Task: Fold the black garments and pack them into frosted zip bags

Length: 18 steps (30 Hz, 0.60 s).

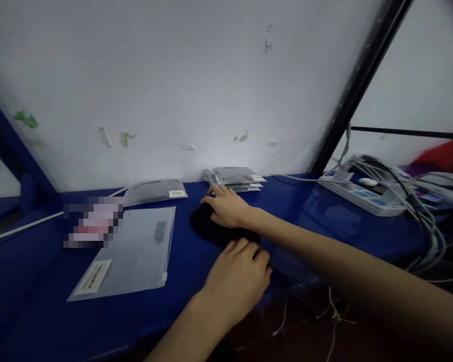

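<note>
A dark piece of folded black cloth (pixel 207 226) lies on the blue table; its exact kind cannot be made out. My right hand (pixel 228 205) reaches across from the right, with fingers bent and closed on the cloth's far part. Nearer to me, my left hand (pixel 237 276) has its fingers curled over the near right part of the cloth, and the fingertips are partly hidden. To the left lies a flat, frosted zip bag (pixel 143 251) with a white barcode label (pixel 93 277) and a slider at its lower right corner.
Filled zip bags (pixel 236 176) are stacked against the wall, and another filled bag (pixel 154 192) lies left of them. A blurred pinkish item (pixel 94 221) touches the frosted bag. At right, a white device (pixel 366 196) sits among tangled cables (pixel 432 226). Loose wires hang below the table's edge.
</note>
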Tool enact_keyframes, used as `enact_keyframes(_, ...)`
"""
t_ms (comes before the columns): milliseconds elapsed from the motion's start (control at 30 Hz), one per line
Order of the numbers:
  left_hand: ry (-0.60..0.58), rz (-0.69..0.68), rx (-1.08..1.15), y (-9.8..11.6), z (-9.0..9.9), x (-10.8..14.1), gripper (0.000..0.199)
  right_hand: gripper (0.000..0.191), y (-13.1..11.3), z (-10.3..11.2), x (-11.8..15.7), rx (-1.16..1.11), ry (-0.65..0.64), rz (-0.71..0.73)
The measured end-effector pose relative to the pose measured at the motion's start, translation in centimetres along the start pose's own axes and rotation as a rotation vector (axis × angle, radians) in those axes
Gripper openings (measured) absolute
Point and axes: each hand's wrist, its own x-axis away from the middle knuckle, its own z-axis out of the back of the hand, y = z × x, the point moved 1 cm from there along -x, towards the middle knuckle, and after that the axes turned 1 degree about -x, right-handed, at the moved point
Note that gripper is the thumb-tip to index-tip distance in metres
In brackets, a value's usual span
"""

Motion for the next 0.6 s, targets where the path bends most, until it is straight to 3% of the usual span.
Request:
enact_keyframes(167,-0.023,-0.114,0.038,0.2,0.6,0.3,0.009,0.058,4.8,-0.2,0.9,-0.026,-0.109,0.019)
enact_keyframes(367,-0.004,-0.12,0.134,-0.1,1.1,1.4,0.009,0.041,9.2,-1.1,2.3,-0.215,-0.056,0.005)
enact_keyframes(467,0.139,0.007,0.13,-1.5,2.9,3.0,0.012,0.037,10.4,-1.8,2.9,-0.239,0.014,-0.068)
enact_keyframes(533,0.228,0.159,0.082,-3.3,4.7,4.3,0.018,0.035,11.0,-2.3,3.3,-0.263,0.055,-0.119)
enact_keyframes(600,0.24,0.342,0.004,-5.7,6.7,5.7,0.024,0.034,11.5,-2.5,3.5,-0.288,0.075,-0.149)
